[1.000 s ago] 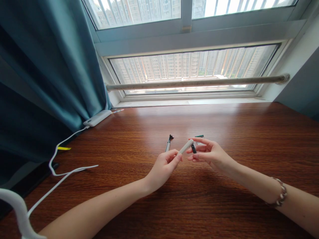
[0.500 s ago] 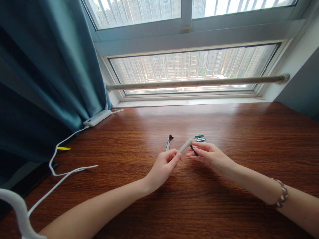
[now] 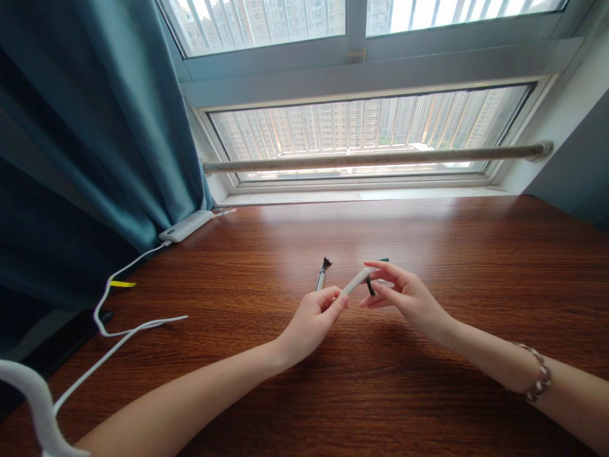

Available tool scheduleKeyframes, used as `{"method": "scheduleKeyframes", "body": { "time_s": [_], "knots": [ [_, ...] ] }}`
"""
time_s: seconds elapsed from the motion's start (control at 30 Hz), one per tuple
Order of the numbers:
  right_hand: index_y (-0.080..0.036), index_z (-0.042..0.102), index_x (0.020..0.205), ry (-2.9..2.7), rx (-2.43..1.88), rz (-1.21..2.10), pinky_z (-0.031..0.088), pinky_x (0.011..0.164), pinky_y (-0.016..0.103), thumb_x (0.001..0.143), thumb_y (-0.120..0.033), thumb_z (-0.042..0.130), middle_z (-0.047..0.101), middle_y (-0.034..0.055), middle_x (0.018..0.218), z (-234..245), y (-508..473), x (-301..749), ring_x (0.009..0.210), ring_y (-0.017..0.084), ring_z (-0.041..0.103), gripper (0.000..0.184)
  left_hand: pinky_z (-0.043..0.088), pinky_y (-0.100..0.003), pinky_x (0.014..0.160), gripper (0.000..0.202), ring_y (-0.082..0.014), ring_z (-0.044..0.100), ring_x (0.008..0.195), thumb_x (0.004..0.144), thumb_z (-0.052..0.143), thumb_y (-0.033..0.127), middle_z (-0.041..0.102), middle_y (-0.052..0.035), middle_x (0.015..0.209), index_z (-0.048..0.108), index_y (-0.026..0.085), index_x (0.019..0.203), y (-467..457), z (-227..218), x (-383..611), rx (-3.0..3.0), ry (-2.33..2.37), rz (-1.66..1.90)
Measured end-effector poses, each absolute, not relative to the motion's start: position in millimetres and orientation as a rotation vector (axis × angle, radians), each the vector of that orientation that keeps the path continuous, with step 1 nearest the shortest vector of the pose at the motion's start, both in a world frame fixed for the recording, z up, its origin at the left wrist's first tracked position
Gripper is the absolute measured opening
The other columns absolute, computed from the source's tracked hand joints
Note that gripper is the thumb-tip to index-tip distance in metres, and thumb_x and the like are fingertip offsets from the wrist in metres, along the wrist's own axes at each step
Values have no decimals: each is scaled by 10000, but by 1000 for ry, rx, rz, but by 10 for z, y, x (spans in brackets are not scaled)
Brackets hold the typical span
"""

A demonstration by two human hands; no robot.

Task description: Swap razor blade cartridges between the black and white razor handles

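Observation:
My left hand [image 3: 320, 315] is closed around a pale, whitish-grey razor handle [image 3: 356, 281], which points up and to the right. At its far end hangs a narrow black razor head [image 3: 370, 287]. My right hand [image 3: 403, 290] is around that head, its fingers curved and apart, the index finger above the handle's tip and the thumb by the head's side. Whether the fingertips press on it I cannot tell. Another razor [image 3: 321, 273], silver and black, lies on the table behind my left hand. A green-edged blade cartridge [image 3: 383, 259] shows partly behind my right fingers.
The brown wooden table [image 3: 266, 393] reaches to the window sill. At the back left a white power bank [image 3: 187, 226] with a white cable [image 3: 124, 261] lies against the blue curtain [image 3: 143, 139]. A yellow strip [image 3: 123, 284] and a white curved stand [image 3: 35, 400] are at the left.
The black head has turned from a slant to nearly upright. My right hand's index finger has lifted and spread over the tip, and its fingers now cover more of the cartridges behind.

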State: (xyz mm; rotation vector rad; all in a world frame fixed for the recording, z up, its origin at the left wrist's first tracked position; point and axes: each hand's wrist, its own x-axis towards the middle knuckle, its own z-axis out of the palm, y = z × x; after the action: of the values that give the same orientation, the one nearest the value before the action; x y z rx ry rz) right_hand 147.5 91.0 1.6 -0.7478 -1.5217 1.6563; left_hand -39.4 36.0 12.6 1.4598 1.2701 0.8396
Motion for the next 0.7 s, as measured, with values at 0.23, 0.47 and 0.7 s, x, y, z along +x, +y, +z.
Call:
{"method": "scheduleKeyframes", "body": {
  "time_s": [0.23,0.47,0.7],
  "knots": [
    [-226,458,1139,-1613,-765,1455,520,742,395,789,-258,537,559,69,996,-27,931,1488,746,185,645,361,201,-202,412,300,-61,276,429,812,413,424,304,73,479,516,155,726,367,132,-397,1428,1307,891],
    [-243,455,1138,-1675,-757,1376,518,738,368,798,-239,524,562,58,993,-41,928,1489,770,180,643,347,193,-196,414,284,-55,273,424,810,428,429,302,77,486,506,164,745,359,116,-394,1384,1247,883],
    [-235,448,1133,-1693,-762,1356,510,743,363,804,-243,520,577,53,972,-33,920,1485,783,180,640,337,186,-194,407,295,-52,249,417,811,423,437,286,80,476,498,158,751,366,101,-401,1337,1219,916]
  ]
}}
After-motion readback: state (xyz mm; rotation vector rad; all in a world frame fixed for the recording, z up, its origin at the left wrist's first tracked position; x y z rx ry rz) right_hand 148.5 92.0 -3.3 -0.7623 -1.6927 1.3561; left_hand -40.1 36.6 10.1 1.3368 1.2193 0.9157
